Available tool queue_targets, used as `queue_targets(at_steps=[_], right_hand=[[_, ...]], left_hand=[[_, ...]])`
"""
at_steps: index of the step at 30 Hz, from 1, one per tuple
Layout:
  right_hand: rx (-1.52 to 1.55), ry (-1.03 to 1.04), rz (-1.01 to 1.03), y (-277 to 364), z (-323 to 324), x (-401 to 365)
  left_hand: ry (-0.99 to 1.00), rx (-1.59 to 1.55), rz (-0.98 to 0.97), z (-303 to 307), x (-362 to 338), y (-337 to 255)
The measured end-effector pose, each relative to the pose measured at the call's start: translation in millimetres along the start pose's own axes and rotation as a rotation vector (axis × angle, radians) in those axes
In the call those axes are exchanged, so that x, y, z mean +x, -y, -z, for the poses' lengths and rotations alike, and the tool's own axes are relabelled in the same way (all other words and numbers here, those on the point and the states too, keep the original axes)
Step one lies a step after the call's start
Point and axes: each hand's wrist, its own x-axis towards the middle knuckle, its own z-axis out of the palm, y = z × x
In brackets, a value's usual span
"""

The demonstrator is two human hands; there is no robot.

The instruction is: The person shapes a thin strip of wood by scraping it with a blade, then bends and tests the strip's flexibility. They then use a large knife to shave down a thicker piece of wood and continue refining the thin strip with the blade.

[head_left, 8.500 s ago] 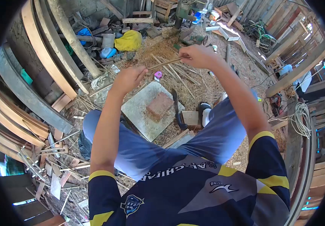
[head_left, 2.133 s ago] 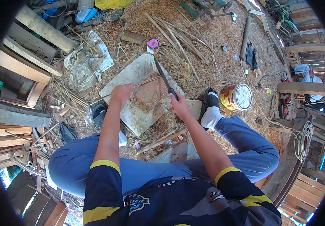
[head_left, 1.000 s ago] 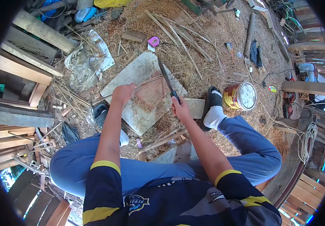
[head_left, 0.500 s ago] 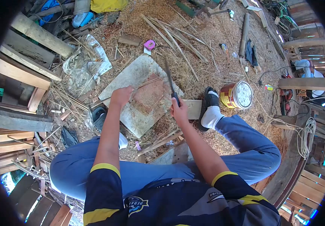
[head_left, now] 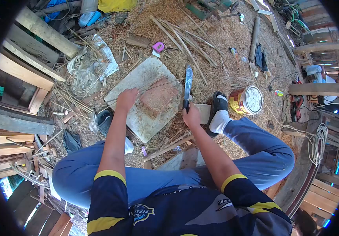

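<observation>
My left hand (head_left: 126, 99) is closed around thin wooden strips (head_left: 159, 83), which stick out to the right across a reddish-brown block (head_left: 159, 98). That block lies on a pale, stained slab (head_left: 141, 128) on the ground between my feet. In my right hand (head_left: 192, 117) is the dark handle of a large knife (head_left: 188, 80). Its blade points away from me, with the broad flat side showing, and the strips' far ends reach close to it. A short board (head_left: 204, 113) lies beside my right hand, near my shoe.
A paint bucket (head_left: 252, 100) stands right of my right shoe (head_left: 218, 104). Beyond the slab are a pink tape measure (head_left: 158, 47) and long wood strips (head_left: 185, 37). Crumpled plastic (head_left: 87, 72) lies left. A coiled rope (head_left: 318, 143) hangs at right; a person (head_left: 318, 74) is farther back.
The knife has turned from edge-on to showing its flat side, and my right hand has shifted slightly right. The strips now reach farther right from my left hand.
</observation>
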Motion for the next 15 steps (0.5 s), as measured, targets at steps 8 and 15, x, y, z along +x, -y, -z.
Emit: queue_targets(at_steps=[8,15], right_hand=[[-0.003,-0.054,0.508,59.5,10.6,85.2],[-0.194,0.107,0.637,61.9,-23.3,133.7]], left_hand=[[-0.057,0.009,-0.007,-5.7,-4.9,3.4],[-0.094,-0.008,-0.038,0.1,-6.0,6.1]])
